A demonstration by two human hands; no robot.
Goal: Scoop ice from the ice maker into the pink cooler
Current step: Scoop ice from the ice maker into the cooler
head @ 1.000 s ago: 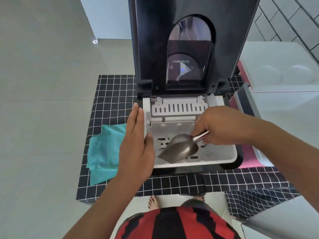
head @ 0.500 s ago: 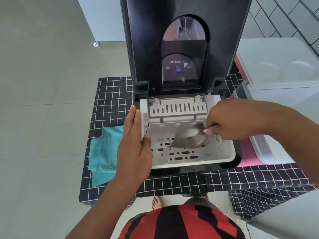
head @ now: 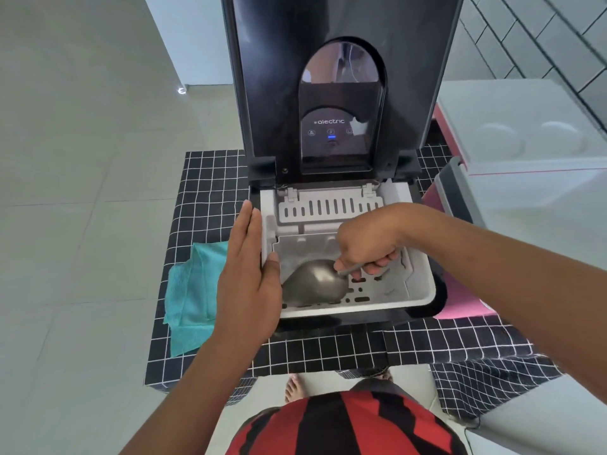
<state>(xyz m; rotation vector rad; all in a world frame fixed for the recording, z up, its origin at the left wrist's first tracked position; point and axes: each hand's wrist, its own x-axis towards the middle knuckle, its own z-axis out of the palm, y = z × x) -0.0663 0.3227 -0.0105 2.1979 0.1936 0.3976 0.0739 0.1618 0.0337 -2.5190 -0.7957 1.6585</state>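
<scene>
The word "alectric" is showing in pale letters on the dark panel (head: 331, 133) of the ice maker's raised lid (head: 341, 77); the small icons beneath it are too tiny to read.

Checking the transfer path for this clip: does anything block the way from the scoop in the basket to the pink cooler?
Nothing visible blocks it. The right hand grips the metal scoop inside the ice maker's white basket; the pink cooler sits right beside the ice maker. The scoop must only clear the basket's right wall. The cooler's opening is not clearly seen.
</scene>
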